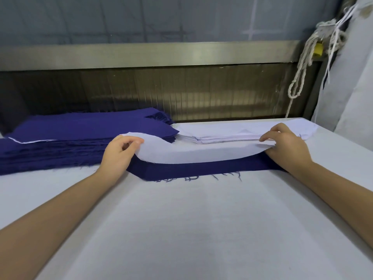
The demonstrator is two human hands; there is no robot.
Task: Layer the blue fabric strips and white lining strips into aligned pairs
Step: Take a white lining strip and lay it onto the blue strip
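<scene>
One white lining strip is held over a blue fabric strip that lies flat on the table, its near edge frayed. The left hand pinches the left end of the lining between thumb and curled fingers. The right hand is curled on the right end and seems to pinch it too, though the grip is partly hidden. The lining sags in the middle, so I judge it very light, thin and limp. It is best taken at both ends and kept slightly stretched, or it will wrinkle and slide off the edges. The blue stack and the white stack lie just behind.
</scene>
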